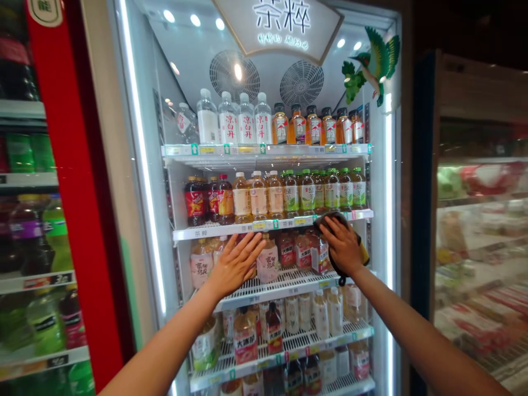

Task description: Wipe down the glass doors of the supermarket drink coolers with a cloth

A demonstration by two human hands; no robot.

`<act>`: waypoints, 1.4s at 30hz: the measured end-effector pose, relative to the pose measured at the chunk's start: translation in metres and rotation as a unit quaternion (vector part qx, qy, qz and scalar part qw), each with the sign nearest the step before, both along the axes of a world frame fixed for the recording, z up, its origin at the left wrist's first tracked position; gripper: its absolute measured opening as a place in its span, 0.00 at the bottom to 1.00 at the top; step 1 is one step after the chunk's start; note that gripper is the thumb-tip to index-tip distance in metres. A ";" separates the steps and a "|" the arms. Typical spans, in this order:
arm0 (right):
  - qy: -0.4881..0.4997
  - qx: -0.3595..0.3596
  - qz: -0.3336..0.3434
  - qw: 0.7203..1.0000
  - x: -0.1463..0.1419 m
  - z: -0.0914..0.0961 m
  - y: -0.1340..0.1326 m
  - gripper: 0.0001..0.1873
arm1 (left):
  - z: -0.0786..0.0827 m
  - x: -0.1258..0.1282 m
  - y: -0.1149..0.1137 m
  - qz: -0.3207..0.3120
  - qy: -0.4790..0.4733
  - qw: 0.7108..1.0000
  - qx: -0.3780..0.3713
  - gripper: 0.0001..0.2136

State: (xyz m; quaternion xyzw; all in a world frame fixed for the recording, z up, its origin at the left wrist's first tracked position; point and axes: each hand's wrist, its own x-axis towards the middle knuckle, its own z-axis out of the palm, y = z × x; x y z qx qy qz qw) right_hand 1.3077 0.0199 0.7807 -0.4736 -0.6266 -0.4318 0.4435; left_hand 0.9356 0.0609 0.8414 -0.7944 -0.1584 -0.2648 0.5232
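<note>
My right hand (341, 242) presses a dark cloth (337, 217) with a yellow part against the front of a glass-fronted drinks fridge, level with the second shelf's price strip (305, 221). The cloth hangs down below the fingers. Farther left, my left hand (237, 263) lies flat with fingers stretched out, just below the same strip, and it holds nothing. Behind the hands stand rows of bottles: green tea bottles (307, 190) on the second shelf and a pale-labelled bottle (268, 263) on the third.
Clear water bottles (246, 121) and amber bottles (312, 127) line the top shelf. A lit sign (284, 25) and a bird decoration (377, 66) sit above. A red-framed cooler (68, 137) stands left, an open food display (480, 231) right.
</note>
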 end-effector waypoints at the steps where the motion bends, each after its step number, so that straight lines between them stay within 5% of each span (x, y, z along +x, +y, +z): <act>1: 0.039 0.019 -0.011 0.999 -0.008 0.007 0.004 0.35 | -0.001 -0.006 0.001 0.002 -0.003 1.000 0.001 0.36; 4: 0.076 0.041 -0.023 0.996 -0.045 0.018 0.014 0.34 | -0.003 -0.021 0.005 0.010 -0.016 1.000 0.004 0.37; 7: -0.003 0.014 -0.002 1.000 -0.069 0.003 0.013 0.33 | -0.006 -0.027 0.010 0.006 -0.016 1.000 0.005 0.38; 12: -0.070 -0.021 0.016 0.997 -0.047 -0.025 -0.001 0.31 | -0.012 -0.028 0.015 -0.017 -0.008 1.000 0.019 0.33; 18: 0.086 0.044 -0.053 0.994 -0.078 0.000 0.014 0.33 | -0.015 -0.026 0.017 -0.038 -0.012 0.999 0.021 0.34; 21: 0.013 0.016 -0.030 0.999 -0.100 -0.013 0.012 0.32 | -0.015 -0.025 0.017 -0.043 -0.014 0.999 0.020 0.35; 25: -0.097 -0.035 -0.002 0.995 -0.083 -0.034 -0.004 0.29 | -0.017 -0.024 0.018 -0.051 -0.018 0.998 0.017 0.34; 29: 0.002 0.003 -0.034 0.999 -0.076 -0.007 0.001 0.32 | -0.019 -0.023 0.020 -0.053 -0.021 0.998 0.020 0.32; 33: 0.027 0.034 -0.041 0.998 -0.113 0.020 0.017 0.32 | -0.020 -0.023 0.021 -0.049 -0.024 0.998 0.023 0.32; 38: -0.117 -0.023 -0.002 0.993 -0.116 -0.002 0.005 0.29 | -0.022 -0.024 0.019 -0.060 -0.024 0.998 0.009 0.34; 42: -0.055 0.014 -0.016 0.998 -0.104 0.002 0.008 0.30 | -0.024 -0.024 0.019 -0.057 -0.024 0.998 0.007 0.33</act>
